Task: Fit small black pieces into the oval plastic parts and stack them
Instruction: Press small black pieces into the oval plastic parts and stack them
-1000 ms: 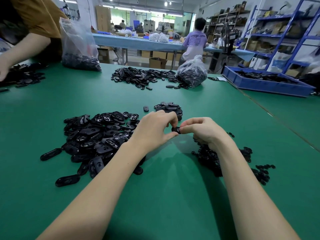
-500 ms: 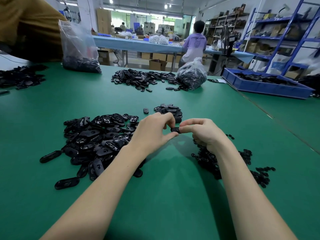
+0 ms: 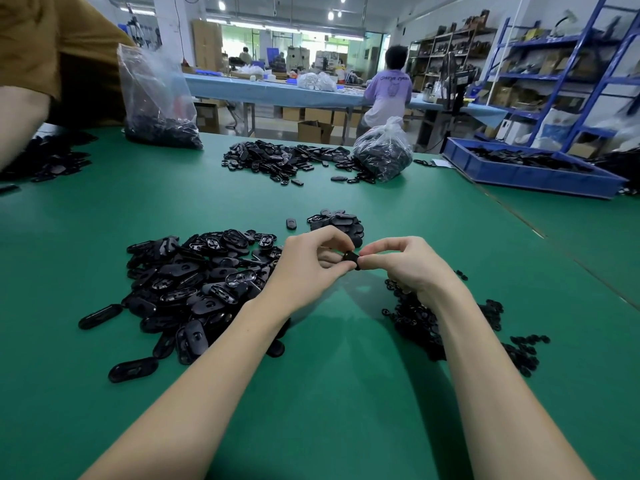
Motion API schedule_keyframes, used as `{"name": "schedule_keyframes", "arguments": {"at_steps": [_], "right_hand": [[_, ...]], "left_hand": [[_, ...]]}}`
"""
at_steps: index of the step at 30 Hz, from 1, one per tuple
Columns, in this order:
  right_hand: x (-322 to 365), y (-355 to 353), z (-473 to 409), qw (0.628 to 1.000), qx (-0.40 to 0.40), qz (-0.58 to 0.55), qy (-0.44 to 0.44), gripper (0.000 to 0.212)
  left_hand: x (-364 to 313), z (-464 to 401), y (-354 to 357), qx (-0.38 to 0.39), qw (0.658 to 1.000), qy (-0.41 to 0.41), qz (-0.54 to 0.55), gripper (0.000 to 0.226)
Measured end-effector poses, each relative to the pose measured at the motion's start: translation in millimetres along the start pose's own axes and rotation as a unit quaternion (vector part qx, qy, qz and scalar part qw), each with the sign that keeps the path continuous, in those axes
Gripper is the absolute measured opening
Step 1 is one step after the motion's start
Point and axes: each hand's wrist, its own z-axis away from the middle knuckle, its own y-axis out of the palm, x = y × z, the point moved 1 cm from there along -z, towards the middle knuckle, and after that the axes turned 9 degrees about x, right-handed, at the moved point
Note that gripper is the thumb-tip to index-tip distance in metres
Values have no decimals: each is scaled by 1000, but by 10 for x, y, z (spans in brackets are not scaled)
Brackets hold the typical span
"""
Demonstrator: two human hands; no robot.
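Observation:
My left hand (image 3: 308,268) and my right hand (image 3: 405,265) meet above the green table (image 3: 329,393), and both pinch one black oval part (image 3: 351,259) between their fingertips. Most of that part is hidden by the fingers. A large loose pile of black oval parts (image 3: 194,285) lies to the left of my left hand. A heap of small black pieces (image 3: 433,323) lies under and to the right of my right forearm. Just beyond my hands sits a small stack of oval parts (image 3: 337,221).
A single oval part (image 3: 291,224) lies near the stack. Farther back are another pile of parts (image 3: 277,161), two clear bags of parts (image 3: 382,154) (image 3: 157,109) and a blue tray (image 3: 533,168) at the right. Another person's arm (image 3: 20,112) is at far left.
Both hands stay together over the same spot, with the fingers shifting slightly on the oval part. The person's arm at far left has moved.

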Motion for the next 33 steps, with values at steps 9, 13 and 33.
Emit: {"name": "schedule_keyframes", "arguments": {"at_steps": [9, 13, 33], "right_hand": [[16, -11, -10, 1000, -6, -22, -3, 6], [68, 2, -27, 999, -27, 30, -31, 5], [36, 8, -66, 997, 35, -70, -28, 7]], "left_hand": [[-17, -10, -15, 10, 976, -86, 200, 24], [8, -6, 18, 6, 963, -111, 246, 26], [-49, -42, 79, -21, 907, -190, 375, 19]]}}
